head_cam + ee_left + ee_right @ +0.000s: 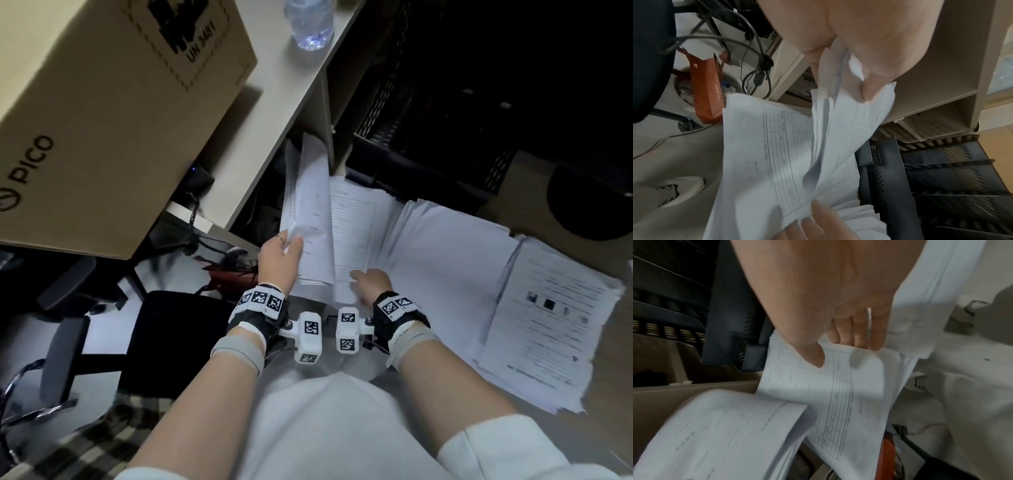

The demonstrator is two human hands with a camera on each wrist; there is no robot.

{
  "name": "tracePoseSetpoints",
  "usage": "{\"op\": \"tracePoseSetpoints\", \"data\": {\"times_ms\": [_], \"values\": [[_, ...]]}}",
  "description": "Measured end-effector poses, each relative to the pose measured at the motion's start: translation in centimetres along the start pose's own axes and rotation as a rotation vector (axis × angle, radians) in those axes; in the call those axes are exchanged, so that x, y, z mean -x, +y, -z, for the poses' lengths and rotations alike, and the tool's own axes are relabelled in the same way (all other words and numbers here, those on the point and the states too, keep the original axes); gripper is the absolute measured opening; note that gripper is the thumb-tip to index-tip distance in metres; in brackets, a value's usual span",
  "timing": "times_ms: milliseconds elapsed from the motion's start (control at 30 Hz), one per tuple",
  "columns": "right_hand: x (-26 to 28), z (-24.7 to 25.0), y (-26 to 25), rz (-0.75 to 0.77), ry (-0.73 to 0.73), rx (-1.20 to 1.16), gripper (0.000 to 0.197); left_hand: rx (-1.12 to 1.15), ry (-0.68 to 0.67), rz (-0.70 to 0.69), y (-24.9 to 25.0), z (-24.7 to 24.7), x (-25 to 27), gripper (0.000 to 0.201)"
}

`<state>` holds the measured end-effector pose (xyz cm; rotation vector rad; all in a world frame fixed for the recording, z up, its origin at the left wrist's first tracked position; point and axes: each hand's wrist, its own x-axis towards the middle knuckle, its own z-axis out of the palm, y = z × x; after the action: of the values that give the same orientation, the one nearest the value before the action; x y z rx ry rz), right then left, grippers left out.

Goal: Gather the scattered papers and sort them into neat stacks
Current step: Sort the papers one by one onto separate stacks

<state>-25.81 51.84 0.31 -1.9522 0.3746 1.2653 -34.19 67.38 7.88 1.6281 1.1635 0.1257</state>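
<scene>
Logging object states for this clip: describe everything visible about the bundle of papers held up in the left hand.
The bundle of papers is several white sheets, thin and limp, printed with faint form lines and text. It stands nearly on edge, leaning beside the desk's side panel, its lower part fanned and curling. The left hand pinches its lower edge, thumb on one face and the other fingers behind. Beneath it lies a sheet with a ruled table, which the right hand touches.

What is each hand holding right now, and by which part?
The left hand pinches a sheaf of papers at its near edge. The right hand rests on a printed form, gripping nothing.
</scene>
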Motion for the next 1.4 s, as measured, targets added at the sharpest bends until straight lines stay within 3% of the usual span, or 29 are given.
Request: {"op": "tracePoseSetpoints", "data": {"times_ms": [67,133,233,367,433,533,633,767,933,1067,1267,1333,1400], "values": [[0.7,1.7,-0.2,0.096,0.093,0.056,0.059,0.002,-0.027,-0.001,0.8,-1.0,0.6,0.018],[2.0,3.6,-1.0,0.208,0.11,-0.058,0.055,0.03,-0.074,-0.002,1.7,-2.5,1.6,0.009],[4.5,6.7,-2.4,0.378,0.01,-0.258,0.046,0.067,-0.149,-0.022,2.3,-5.6,3.1,0.038],[7.4,11.3,-2.1,0.503,-0.084,-0.234,0.057,0.285,-0.236,0.036,3.6,-10.0,5.3,0.046],[8.3,13.4,-1.0,0.515,-0.126,-0.22,0.066,0.323,-0.254,0.076,4.9,-11.6,7.0,0.048],[9.2,16.6,1.7,0.52,-0.167,-0.258,0.079,0.349,-0.323,0.103,5.9,-14.2,9.5,0.027],[9.8,18.6,3.5,0.534,-0.187,-0.272,0.097,0.378,-0.345,0.146,6.1,-16.2,11.3,0.058],[10.7,21.2,5.2,0.564,-0.199,-0.242,0.099,0.305,-0.378,0.061,6.4,-18.4,13.8,0.019],[11.6,22.7,6.3,0.575,-0.222,-0.246,0.101,0.162,-0.358,-0.065,6.5,-20.0,15.1,0.008],[11.6,23.2,6.3,0.533,-0.196,-0.29,0.084,0.166,-0.386,-0.138,7.0,-20.2,15.5,0.013],[11.0,21.8,5.3,0.505,-0.175,-0.286,0.101,0.143,-0.402,-0.163,6.7,-19.4,14.1,0.023],[10.8,21.0,4.5,0.464,-0.162,-0.319,0.091,0.101,-0.429,-0.169,6.3,-18.9,13.2,0.024],[10.5,20.2,3.7,0.398,-0.124,-0.384,0.055,0.042,-0.454,-0.183,6.3,-18.1,12.5,0.034]]}}
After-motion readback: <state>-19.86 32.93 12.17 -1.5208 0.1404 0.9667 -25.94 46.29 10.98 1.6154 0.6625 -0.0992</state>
